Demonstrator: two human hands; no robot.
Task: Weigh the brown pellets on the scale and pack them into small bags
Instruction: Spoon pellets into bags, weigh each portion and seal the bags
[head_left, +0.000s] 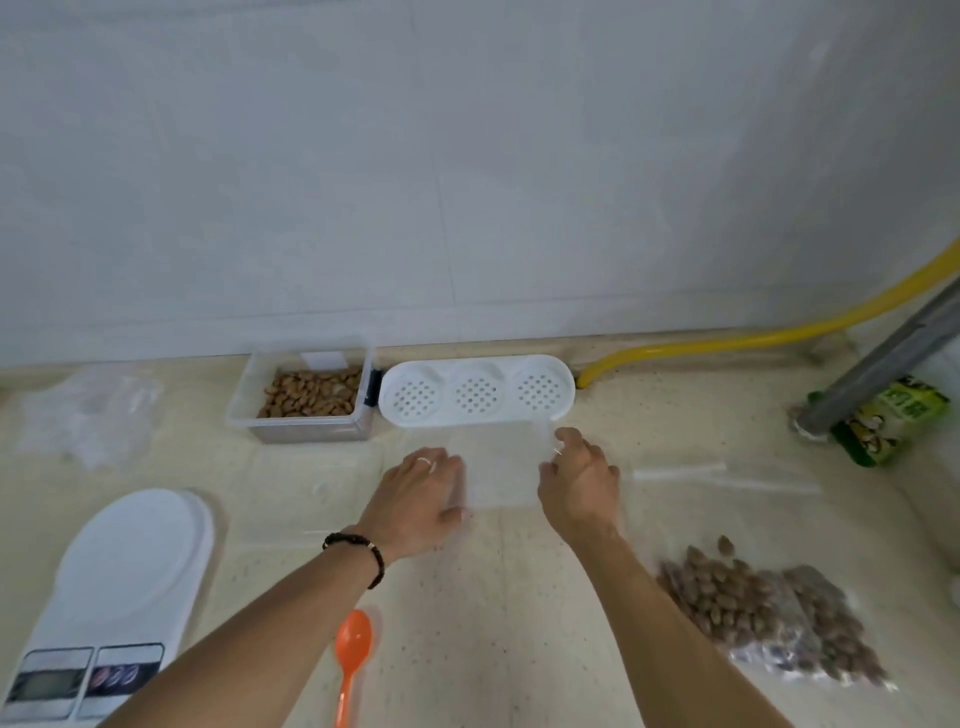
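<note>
A small clear empty bag (501, 467) lies flat on the beige counter in front of me. My left hand (423, 493) rests on its left edge with fingers laid flat. My right hand (579, 480) pinches the bag's right top corner between thumb and fingers. A clear tub (244, 400) of brown pellets (311, 392) stands behind, to the left. The white scale (119, 587) sits at the near left, its platform bare. An orange spoon (350, 660) lies between my forearms. Filled bags of pellets (763, 618) lie at the near right.
A white perforated tray (478, 395) stands against the wall behind the bag. Loose clear bags lie at far left (88, 410) and at right (727, 478). A yellow hose (727, 340), a grey pipe (883, 358) and a green packet (893, 421) occupy the far right.
</note>
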